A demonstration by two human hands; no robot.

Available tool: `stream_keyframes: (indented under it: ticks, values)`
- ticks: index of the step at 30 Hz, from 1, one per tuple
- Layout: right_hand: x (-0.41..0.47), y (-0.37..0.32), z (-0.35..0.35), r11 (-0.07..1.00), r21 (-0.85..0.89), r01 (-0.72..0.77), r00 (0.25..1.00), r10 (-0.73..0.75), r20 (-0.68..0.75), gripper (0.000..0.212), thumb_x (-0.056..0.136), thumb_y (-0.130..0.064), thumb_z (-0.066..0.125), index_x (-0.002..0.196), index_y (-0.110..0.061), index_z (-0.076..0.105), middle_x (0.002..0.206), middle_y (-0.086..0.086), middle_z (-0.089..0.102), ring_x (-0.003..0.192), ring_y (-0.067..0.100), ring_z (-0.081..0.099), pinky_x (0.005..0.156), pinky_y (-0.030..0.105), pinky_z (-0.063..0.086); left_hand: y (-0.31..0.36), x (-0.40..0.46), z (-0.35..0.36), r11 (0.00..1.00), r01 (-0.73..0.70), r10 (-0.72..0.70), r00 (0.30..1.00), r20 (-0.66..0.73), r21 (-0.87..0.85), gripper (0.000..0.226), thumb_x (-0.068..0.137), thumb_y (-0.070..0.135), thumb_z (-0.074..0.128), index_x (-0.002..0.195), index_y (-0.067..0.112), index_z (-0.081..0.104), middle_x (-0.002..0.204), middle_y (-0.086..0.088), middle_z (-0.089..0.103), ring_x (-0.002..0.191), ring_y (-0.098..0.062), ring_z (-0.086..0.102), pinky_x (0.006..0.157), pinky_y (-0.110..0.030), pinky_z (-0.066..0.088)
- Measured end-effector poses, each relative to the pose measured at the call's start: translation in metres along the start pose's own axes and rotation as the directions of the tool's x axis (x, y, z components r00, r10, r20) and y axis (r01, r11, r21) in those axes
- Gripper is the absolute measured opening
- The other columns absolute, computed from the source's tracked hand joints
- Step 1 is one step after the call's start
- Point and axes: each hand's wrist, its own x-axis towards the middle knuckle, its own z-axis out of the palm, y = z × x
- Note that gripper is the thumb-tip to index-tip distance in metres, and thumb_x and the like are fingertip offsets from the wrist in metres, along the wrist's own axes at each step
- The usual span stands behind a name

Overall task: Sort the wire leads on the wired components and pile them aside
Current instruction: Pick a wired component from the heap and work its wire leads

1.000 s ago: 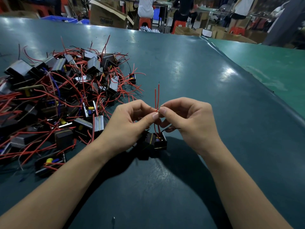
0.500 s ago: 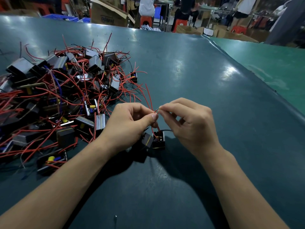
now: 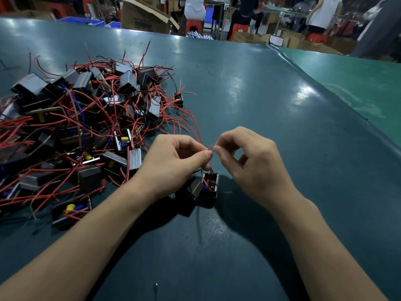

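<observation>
Right of the pile (image 3: 82, 131), left hand (image 3: 173, 164) and right hand (image 3: 249, 164) each pinch red leads (image 3: 210, 148).

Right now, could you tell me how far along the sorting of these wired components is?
Done: I cannot tell; the big heap of components on the left is tangled with red leads, and no tidy pile shows. In hand: one component sits on the table while the left hand and right hand pinch the tips of its red leads. Left: placing it aside, then apparently the heap.
</observation>
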Motion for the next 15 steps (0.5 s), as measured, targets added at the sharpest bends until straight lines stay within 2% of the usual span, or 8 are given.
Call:
stream_keyframes:
  ticks: [2, 4, 6, 9, 11, 13, 15]
  values:
    - [0.0004, 0.0015, -0.0003, 0.999, 0.002, 0.045, 0.999, -0.045, 0.014, 0.005, 0.089, -0.005, 0.067, 0.084, -0.003, 0.067, 0.081, 0.004, 0.059, 0.069, 0.02, 0.056, 0.055, 0.027, 0.044, 0.0005, 0.0006, -0.0019, 1.0, -0.011, 0.01, 0.999, 0.05, 0.019, 0.009, 0.086, 0.003, 0.07, 0.077, 0.002, 0.072, 0.068, -0.007, 0.073, 0.062, -0.008, 0.066, 0.063, -0.015, 0.05]
    - [0.0005, 0.0025, -0.0008, 0.996, 0.081, 0.032, 0.999, -0.034, 0.021, 0.005, 0.089, -0.004, 0.067, 0.086, -0.001, 0.069, 0.087, 0.005, 0.059, 0.074, 0.02, 0.058, 0.055, 0.028, 0.047, 0.0016, 0.0, -0.0034, 0.999, -0.027, 0.025, 0.996, 0.089, 0.017, 0.009, 0.085, 0.002, 0.07, 0.077, 0.002, 0.073, 0.069, -0.009, 0.073, 0.064, -0.011, 0.066, 0.066, -0.018, 0.052]
    - [0.0005, 0.0016, -0.0016, 0.958, 0.276, -0.083, 0.996, 0.076, 0.037, 0.004, 0.087, 0.0, 0.069, 0.085, -0.004, 0.071, 0.086, 0.004, 0.062, 0.074, 0.017, 0.061, 0.052, 0.029, 0.052, 0.0033, -0.0008, -0.0041, 0.998, -0.056, 0.055, 0.992, 0.115, 0.008, 0.007, 0.085, 0.002, 0.07, 0.078, 0.001, 0.072, 0.071, -0.011, 0.073, 0.065, -0.013, 0.065, 0.066, -0.021, 0.051]
    - [0.001, -0.0001, -0.0013, 0.789, 0.538, -0.297, 0.951, 0.292, 0.098, 0.014, 0.082, 0.001, 0.073, 0.082, -0.013, 0.073, 0.074, -0.004, 0.068, 0.063, 0.012, 0.062, 0.049, 0.023, 0.051, 0.0051, -0.0016, -0.0067, 0.996, -0.079, 0.074, 0.988, 0.135, 0.035, 0.006, 0.085, 0.004, 0.07, 0.08, 0.004, 0.073, 0.072, -0.01, 0.074, 0.067, -0.023, 0.066, 0.07, -0.041, 0.054]
    - [0.0016, 0.0007, -0.002, 0.729, 0.578, -0.366, 0.927, 0.34, 0.158, 0.013, 0.081, -0.002, 0.073, 0.083, -0.014, 0.074, 0.069, -0.004, 0.069, 0.059, 0.012, 0.062, 0.048, 0.022, 0.051, 0.0071, -0.0024, -0.0083, 0.995, -0.087, 0.079, 0.987, 0.143, 0.056, 0.006, 0.085, 0.004, 0.071, 0.081, 0.007, 0.075, 0.072, -0.008, 0.074, 0.069, -0.031, 0.068, 0.076, -0.051, 0.053]
    - [0.0023, 0.0016, -0.0024, 0.697, 0.576, -0.427, 0.902, 0.37, 0.22, 0.012, 0.083, -0.002, 0.071, 0.084, -0.014, 0.074, 0.065, -0.003, 0.069, 0.058, 0.011, 0.062, 0.047, 0.022, 0.05, 0.0083, -0.003, -0.0095, 0.992, -0.099, 0.085, 0.985, 0.15, 0.083, 0.006, 0.085, 0.006, 0.072, 0.082, 0.008, 0.076, 0.072, -0.006, 0.074, 0.071, -0.028, 0.069, 0.08, -0.053, 0.052]
    - [0.0027, 0.0024, -0.0034, 0.681, 0.556, -0.477, 0.878, 0.395, 0.27, 0.011, 0.085, -0.004, 0.069, 0.081, -0.014, 0.073, 0.062, -0.002, 0.067, 0.057, 0.009, 0.061, 0.045, 0.021, 0.049, 0.0091, -0.0031, -0.0104, 0.988, -0.107, 0.09, 0.984, 0.152, 0.109, 0.005, 0.085, 0.008, 0.072, 0.082, 0.01, 0.077, 0.073, -0.005, 0.075, 0.074, -0.037, 0.068, 0.079, -0.056, 0.051]
